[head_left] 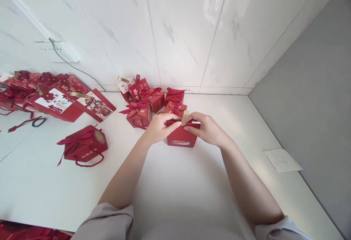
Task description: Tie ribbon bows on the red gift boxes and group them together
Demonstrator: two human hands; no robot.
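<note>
A red gift box (182, 138) with a small printed window on its front stands upright on the white counter (175, 192). My left hand (162, 126) pinches the left part of its top edge between thumb and fingers. On the right part of the same edge, my right hand (206, 127) is closed in the same way. Between the two hands a gold ribbon loop (185, 117) rises from the top. Just behind is another red box (175, 109) with a bow, partly hidden by my left hand.
Several red boxes with bows (138, 115) stand near the tiled wall (181, 31). A bowed box with a rope handle (86, 145) sits at the left, before a pile of red bags (60, 103). A white square (282, 160) lies at the right edge.
</note>
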